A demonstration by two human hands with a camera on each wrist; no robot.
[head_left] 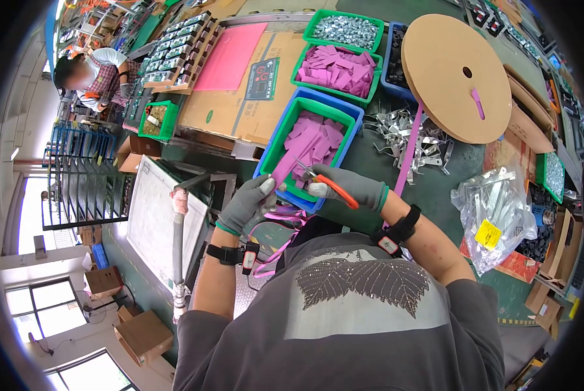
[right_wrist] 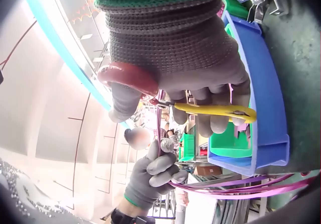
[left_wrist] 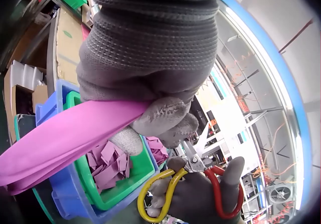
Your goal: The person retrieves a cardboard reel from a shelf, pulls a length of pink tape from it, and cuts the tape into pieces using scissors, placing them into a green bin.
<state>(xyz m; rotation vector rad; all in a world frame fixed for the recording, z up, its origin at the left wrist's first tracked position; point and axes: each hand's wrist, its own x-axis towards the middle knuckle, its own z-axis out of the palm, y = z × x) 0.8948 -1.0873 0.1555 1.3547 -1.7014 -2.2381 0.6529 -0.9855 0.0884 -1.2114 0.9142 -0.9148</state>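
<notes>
My gloved left hand (head_left: 243,203) pinches a long purple strip (left_wrist: 65,138) between thumb and fingers. The strip's flat end reaches over a green tub (left_wrist: 128,195) set inside a blue bin (right_wrist: 273,98). Cut purple pieces (left_wrist: 108,170) lie heaped in the tub. To the right, my gloved right hand (head_left: 356,187) holds scissors (head_left: 336,189) with one red and one yellow handle, fingers wrapped through the loops. The blades point towards the strip and stand apart in the left wrist view. More of the strip trails below my left hand in loose loops.
A large cardboard reel (head_left: 441,72) feeds purple strip (head_left: 410,153) down on the right. Bent metal brackets (head_left: 396,130) lie beside the bin. Beyond it stand a tub of purple pieces (head_left: 337,68) and a tub of metal parts (head_left: 344,31). Another person (head_left: 99,72) is far left.
</notes>
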